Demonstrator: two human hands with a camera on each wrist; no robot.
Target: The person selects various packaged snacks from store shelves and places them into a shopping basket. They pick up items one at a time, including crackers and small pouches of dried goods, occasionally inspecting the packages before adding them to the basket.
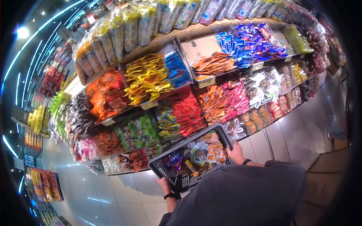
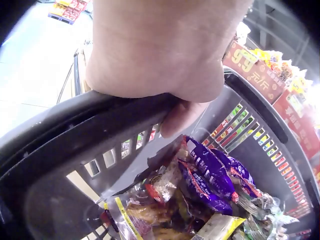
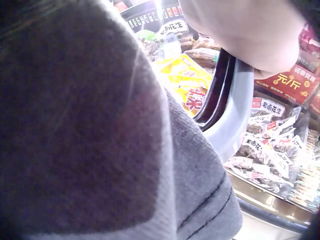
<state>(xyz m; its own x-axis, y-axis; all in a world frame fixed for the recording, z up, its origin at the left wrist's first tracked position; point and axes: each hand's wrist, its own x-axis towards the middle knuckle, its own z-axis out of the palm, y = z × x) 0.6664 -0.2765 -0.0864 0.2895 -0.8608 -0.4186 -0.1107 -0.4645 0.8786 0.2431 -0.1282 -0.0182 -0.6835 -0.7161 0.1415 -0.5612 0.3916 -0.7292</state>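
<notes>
A dark shopping basket [image 1: 184,142] full of small snack packets is held in front of the body. My left hand [image 1: 164,183] grips its left end; in the left wrist view the thumb [image 2: 181,119] hooks over the rim to the inside. My right hand [image 1: 236,152] holds the opposite end, and in the right wrist view the hand [image 3: 250,32] wraps the grey rim [image 3: 237,117], its fingers mostly hidden. Purple packets [image 2: 207,167] lie toward the left inside the basket, and orange-and-white packets [image 1: 216,153] toward the right.
Tiered snack bins curve around the front, with red packets [image 1: 187,116], yellow packets [image 1: 147,79] and blue packets [image 1: 260,41]. Tall bags [image 1: 147,26] line the top shelf. Tiled floor [image 1: 124,192] lies below; brown cardboard boxes [image 1: 326,164] stand at the right.
</notes>
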